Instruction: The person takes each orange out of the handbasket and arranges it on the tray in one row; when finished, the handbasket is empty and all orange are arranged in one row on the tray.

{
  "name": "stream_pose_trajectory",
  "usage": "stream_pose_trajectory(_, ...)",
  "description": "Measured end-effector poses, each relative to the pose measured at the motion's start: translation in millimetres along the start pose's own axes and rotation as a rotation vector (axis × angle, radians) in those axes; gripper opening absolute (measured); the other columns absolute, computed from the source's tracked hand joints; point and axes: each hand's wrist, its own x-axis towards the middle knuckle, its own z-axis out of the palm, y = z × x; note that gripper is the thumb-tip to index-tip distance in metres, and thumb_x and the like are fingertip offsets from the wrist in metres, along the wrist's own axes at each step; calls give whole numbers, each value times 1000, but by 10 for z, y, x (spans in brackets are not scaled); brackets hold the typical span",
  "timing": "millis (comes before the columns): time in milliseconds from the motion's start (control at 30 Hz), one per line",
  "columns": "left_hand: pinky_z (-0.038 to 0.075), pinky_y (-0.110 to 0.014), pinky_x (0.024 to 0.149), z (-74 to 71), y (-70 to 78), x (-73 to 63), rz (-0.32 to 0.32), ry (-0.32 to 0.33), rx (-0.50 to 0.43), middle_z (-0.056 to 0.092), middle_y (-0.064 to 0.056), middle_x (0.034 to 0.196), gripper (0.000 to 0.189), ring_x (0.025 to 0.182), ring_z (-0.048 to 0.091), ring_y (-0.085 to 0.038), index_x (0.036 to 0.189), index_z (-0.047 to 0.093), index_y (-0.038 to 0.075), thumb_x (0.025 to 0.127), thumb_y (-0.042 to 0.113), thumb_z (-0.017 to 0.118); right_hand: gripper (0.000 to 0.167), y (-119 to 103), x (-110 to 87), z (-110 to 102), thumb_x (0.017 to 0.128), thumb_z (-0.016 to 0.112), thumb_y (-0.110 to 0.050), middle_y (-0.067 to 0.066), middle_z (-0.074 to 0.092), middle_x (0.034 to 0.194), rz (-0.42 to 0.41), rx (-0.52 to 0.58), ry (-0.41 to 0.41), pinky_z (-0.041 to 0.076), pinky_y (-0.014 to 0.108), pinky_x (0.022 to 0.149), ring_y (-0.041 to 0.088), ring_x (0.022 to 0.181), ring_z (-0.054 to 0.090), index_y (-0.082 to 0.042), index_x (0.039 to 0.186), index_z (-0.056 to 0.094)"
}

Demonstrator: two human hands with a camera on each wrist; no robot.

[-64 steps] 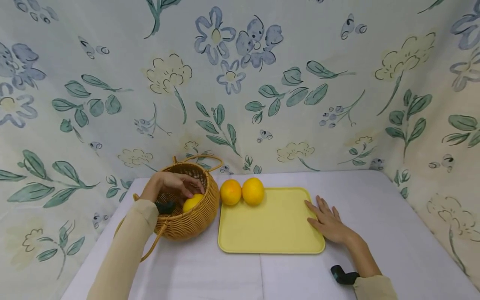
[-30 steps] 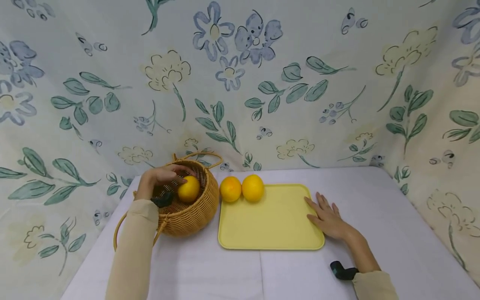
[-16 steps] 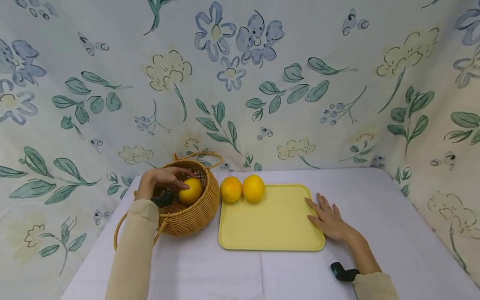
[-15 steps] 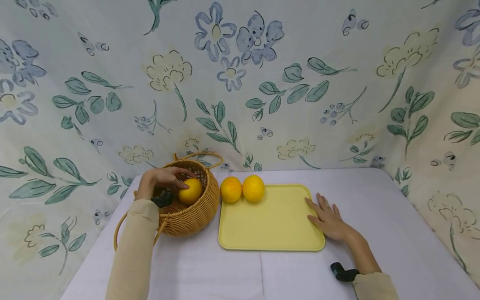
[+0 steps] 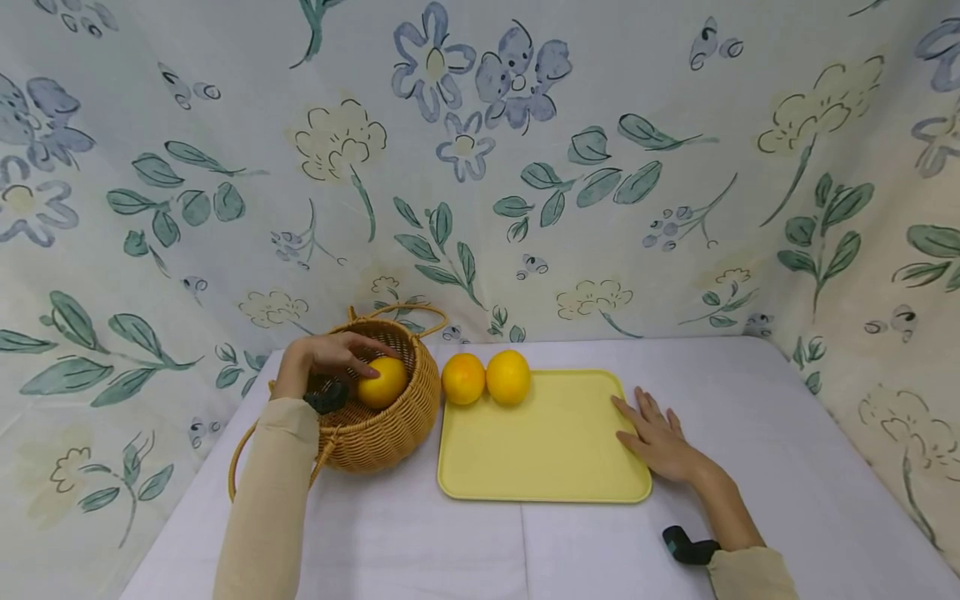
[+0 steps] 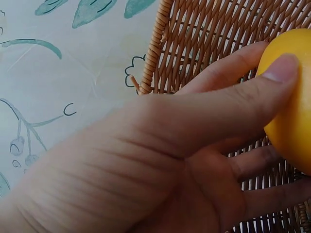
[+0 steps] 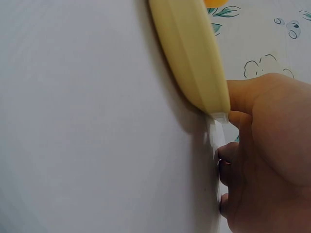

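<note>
Inside the wicker basket, my left hand holds an orange. The left wrist view shows the thumb pressed on the near side of that orange, with fingers reaching round behind it. Two more oranges sit side by side at the back left corner of the yellow tray: a left orange and a right orange. My right hand rests with spread, straight fingers at the tray's right edge; in the right wrist view the tray's edge meets the hand.
The basket lies tilted just left of the tray, its opening toward the left arm. One handle sticks out behind it and another handle at the left. A white cloth covers the table; a floral curtain hangs behind.
Over about two seconds, the left hand moved slightly left and the orange in the basket shifted up in the view, with more of it showing. The right hand and tray have stayed put.
</note>
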Motion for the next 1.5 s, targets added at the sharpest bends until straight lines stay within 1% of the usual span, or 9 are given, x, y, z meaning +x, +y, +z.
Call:
stream_pose_trajectory(200, 60, -34, 92, 0, -27, 14, 45, 36, 30, 43, -17, 162, 56, 114, 59, -17, 152, 54, 15, 99, 19, 71, 66, -4, -3, -6, 107, 52, -33, 38, -1, 167, 0, -2, -3, -12, 74, 119, 57, 155, -4, -2, 161, 30)
stream_pose_trajectory(600, 59, -34, 95, 34, -29, -2, 30, 86, 37, 49, -15, 158, 58, 117, 61, -17, 146, 61, 18, 91, 22, 80, 66, -2, 7, -5, 108, 52, -33, 39, -1, 167, -7, -7, -2, -12, 75, 119, 58, 154, -4, 0, 160, 30)
stream_pose_trajectory(700, 60, -34, 94, 28, -26, -11, 20, 103, 47, 49, -16, 159, 57, 122, 60, -23, 144, 63, 19, 90, 22, 81, 65, 0, 8, -7, 108, 51, -32, 39, -1, 167, -12, -1, -3, -12, 75, 119, 58, 154, -4, -1, 161, 30)
stream_pose_trajectory(833, 61, -38, 93, 16, -4, -26, -2, 111, 48, 45, -17, 161, 55, 141, 50, -34, 143, 64, 20, 90, 23, 82, 65, 7, 10, -11, 108, 52, -33, 38, -1, 167, -17, 4, -6, -12, 75, 119, 58, 154, -4, -1, 161, 30)
stream_pose_trajectory(967, 62, -38, 93, 8, 27, -42, -12, 104, 69, 47, -16, 160, 54, 146, 47, -37, 141, 65, 20, 90, 23, 82, 65, 23, 12, -1, 107, 53, -32, 39, 0, 167, -21, 2, -2, -11, 76, 119, 58, 154, -3, -1, 160, 31)
stream_pose_trajectory(1167, 60, -39, 96, 11, 142, -139, -25, 97, 125, 48, -15, 159, 54, 143, 50, -34, 140, 66, 22, 89, 25, 82, 66, 16, -1, 8, 107, 52, -32, 38, -1, 167, -19, 17, -7, -13, 75, 119, 58, 154, -5, 0, 160, 30)
stream_pose_trajectory(1267, 61, -39, 95, -3, 241, -223, -20, 122, 154, 47, -17, 160, 53, 140, 51, -34, 139, 68, 24, 88, 26, 83, 66, 11, -7, 7, 107, 52, -32, 38, -1, 167, -17, 19, -5, -13, 75, 119, 58, 154, -5, 0, 160, 30)
stream_pose_trajectory(1367, 62, -38, 91, -32, 339, -306, 6, 135, 174, 47, -19, 159, 53, 134, 56, -31, 139, 68, 23, 89, 27, 82, 66, 10, -10, 0, 107, 52, -32, 38, -1, 167, -17, 16, -4, -13, 75, 119, 57, 154, -5, -1, 161, 30)
stream_pose_trajectory(1500, 62, -41, 90, -54, 439, -395, 60, 138, 139, 48, -20, 156, 55, 119, 62, -25, 143, 64, 18, 91, 25, 81, 66, 16, -10, -9, 107, 52, -32, 38, -1, 167, -18, 16, -4, -13, 74, 119, 57, 155, -5, -1, 161, 30)
